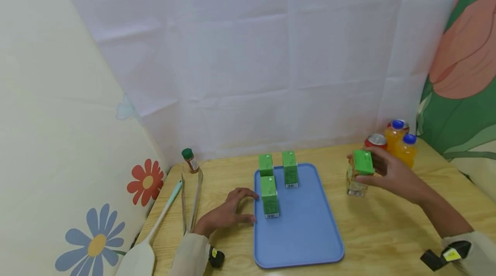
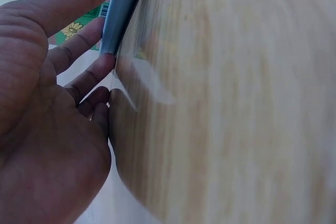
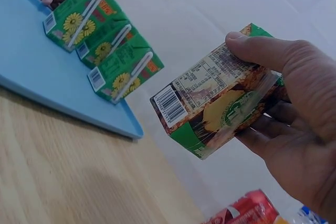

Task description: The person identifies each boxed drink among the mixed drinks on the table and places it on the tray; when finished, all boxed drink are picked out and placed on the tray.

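Note:
My right hand (image 1: pixel 391 172) grips a juice carton (image 1: pixel 356 183) with a green top and brown sides, held above the table right of the blue tray (image 1: pixel 302 228). The right wrist view shows the thumb on the face of this carton (image 3: pixel 210 87) and the fingers on its far side. My left hand (image 1: pixel 226 213) touches the tray's left rim with spread fingers; in the left wrist view its fingertips meet the tray edge (image 2: pixel 119 22). On the tray stand three green drink cartons with yellow flowers: a front one (image 1: pixel 270 196), one behind it (image 1: pixel 265 162) and one to the right (image 1: pixel 289 168).
Red cans (image 1: pixel 376 140) and orange juice bottles with blue caps (image 1: pixel 406 151) stand at the back right. On the left are a green-capped spice jar (image 1: pixel 190 160), metal tongs (image 1: pixel 197 196) and a pale spatula (image 1: pixel 141 254). A white cloth (image 1: pixel 232 60) hangs behind the table.

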The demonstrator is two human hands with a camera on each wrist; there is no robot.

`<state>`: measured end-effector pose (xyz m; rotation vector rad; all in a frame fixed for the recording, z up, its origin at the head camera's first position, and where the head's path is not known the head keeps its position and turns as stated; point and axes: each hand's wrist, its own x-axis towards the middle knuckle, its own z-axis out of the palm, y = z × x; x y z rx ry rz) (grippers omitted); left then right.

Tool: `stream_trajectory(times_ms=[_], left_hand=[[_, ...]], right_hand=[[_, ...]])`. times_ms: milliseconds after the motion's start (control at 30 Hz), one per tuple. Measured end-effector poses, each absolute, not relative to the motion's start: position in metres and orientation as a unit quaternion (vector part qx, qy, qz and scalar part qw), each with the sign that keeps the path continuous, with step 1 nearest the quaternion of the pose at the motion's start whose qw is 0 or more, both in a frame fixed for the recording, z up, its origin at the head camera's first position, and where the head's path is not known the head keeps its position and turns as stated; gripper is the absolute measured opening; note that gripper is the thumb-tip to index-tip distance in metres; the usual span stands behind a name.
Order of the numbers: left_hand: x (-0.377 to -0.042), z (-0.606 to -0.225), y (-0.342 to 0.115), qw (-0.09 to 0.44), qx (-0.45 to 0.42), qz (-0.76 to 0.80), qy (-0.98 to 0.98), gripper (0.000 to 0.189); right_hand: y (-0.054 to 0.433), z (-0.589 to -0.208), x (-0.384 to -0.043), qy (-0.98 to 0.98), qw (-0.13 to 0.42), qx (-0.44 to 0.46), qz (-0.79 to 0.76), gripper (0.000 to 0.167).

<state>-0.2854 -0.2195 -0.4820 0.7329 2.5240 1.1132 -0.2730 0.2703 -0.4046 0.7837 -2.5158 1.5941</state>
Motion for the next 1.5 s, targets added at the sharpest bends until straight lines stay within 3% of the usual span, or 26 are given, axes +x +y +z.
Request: stream_trajectory(times_ms=[633, 1500], left_hand=[[-0.283, -0.480, -0.219, 0.144, 0.242, 0.384, 0.879, 0.051], [-0.285, -0.482, -0.220, 0.151, 0.246, 0.394, 0.873, 0.053]], right_hand=[[0.216, -0.402, -0.297, -0.801, -0.016, 0.308, 0.513, 0.059], [0.145, -0.442, -0.306, -0.778, -0.096, 0.311, 0.538, 0.072]])
